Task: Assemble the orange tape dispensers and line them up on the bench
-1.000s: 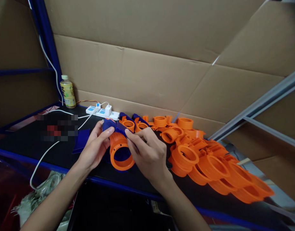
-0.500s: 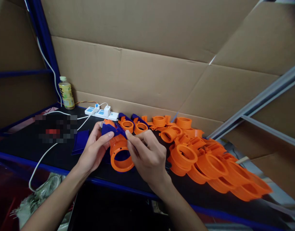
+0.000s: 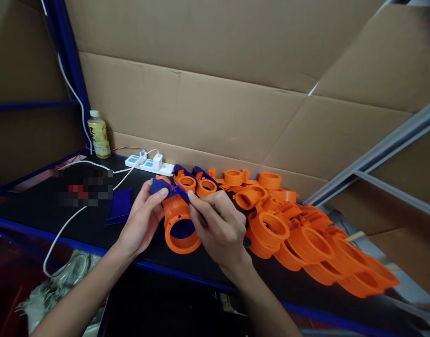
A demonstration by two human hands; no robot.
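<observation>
I hold an orange ring-shaped plastic part (image 3: 179, 224) above the black bench top, its wide opening facing me. A dark blue plastic piece (image 3: 163, 186) sits on its top. My left hand (image 3: 142, 219) grips the part from the left, thumb on the blue piece. My right hand (image 3: 220, 229) is closed on the right side, fingertips pinching the blue piece where it meets the orange part.
Several more orange ring parts (image 3: 299, 238) lie piled to the right along the bench. A flat blue piece (image 3: 120, 205) lies left of my hands. A white power strip (image 3: 148, 164) with white cables and a drink bottle (image 3: 98, 134) stand by the cardboard back wall (image 3: 215, 107).
My hands and the orange part shifted slightly; my right fingers moved closer in over the blue piece and the ring tilted a little toward me.
</observation>
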